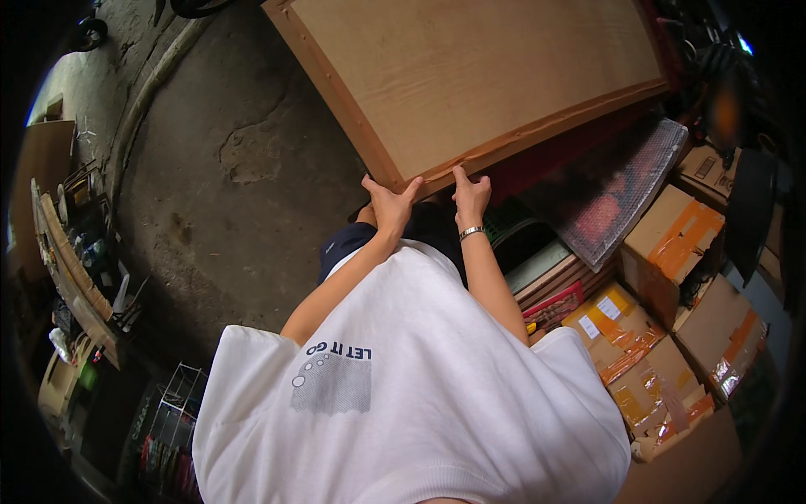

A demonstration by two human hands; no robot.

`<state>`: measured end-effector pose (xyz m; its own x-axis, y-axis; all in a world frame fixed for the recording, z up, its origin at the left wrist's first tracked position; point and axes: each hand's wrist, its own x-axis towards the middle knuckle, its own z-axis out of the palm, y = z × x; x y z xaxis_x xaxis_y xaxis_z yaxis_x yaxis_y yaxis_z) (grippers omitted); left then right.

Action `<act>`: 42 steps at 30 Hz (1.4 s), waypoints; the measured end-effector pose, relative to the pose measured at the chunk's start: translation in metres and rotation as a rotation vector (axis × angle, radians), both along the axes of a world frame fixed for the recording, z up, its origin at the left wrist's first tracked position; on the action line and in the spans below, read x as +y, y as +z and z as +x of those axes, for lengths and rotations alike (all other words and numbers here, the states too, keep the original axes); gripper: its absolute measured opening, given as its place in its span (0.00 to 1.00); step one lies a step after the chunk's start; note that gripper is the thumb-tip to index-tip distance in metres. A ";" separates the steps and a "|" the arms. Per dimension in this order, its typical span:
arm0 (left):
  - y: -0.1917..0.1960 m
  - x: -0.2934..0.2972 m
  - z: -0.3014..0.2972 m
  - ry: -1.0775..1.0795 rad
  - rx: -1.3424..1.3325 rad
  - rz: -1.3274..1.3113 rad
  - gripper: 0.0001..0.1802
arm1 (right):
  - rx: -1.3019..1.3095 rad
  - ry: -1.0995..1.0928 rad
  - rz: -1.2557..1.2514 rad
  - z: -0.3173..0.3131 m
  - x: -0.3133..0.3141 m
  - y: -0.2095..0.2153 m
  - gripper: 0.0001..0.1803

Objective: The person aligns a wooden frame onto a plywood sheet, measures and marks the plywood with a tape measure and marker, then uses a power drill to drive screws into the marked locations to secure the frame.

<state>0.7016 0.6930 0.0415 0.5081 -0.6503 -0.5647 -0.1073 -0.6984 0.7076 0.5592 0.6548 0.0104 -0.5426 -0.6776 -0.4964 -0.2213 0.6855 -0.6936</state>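
Wooden panel (470, 76), top cut off by frame, both hands (392, 206) (470, 195) clamped on its lower corner edge, fingertips hidden behind.

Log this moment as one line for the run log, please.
left hand: grips corner of framed wooden panel | right hand: grips its lower edge | panel: tilted, over concrete floor | right: taped cardboard boxes

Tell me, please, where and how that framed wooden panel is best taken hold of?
Probably at the near corner of the framed wooden panel, from the side facing the person, where the left hand and right hand already hold it. The raised darker frame strip gives the fingers a firm edge, while the flat pale face offers nothing to hold. A wider grip might steady it better.
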 end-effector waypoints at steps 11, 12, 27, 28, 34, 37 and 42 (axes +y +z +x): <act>-0.041 0.012 0.005 0.065 0.083 -0.054 0.47 | -0.005 0.117 0.186 0.005 0.002 -0.021 0.30; -0.043 0.014 0.005 0.067 0.075 -0.056 0.47 | -0.042 0.125 0.242 0.014 0.002 -0.005 0.34; -0.023 0.004 0.000 0.044 -0.015 -0.010 0.54 | -0.218 0.045 0.101 0.038 0.026 0.033 0.40; -0.025 0.004 -0.001 0.036 -0.021 -0.008 0.53 | -0.091 0.086 0.084 0.022 0.019 0.028 0.42; -0.010 0.001 0.001 0.054 0.062 0.062 0.50 | -0.096 -0.067 0.042 -0.029 -0.020 0.009 0.31; -0.015 0.004 -0.001 0.057 0.054 0.009 0.46 | -0.110 -0.143 0.143 0.002 -0.010 0.020 0.33; -0.014 0.008 0.004 0.026 0.069 -0.083 0.39 | -0.003 0.078 0.031 0.054 0.035 0.002 0.34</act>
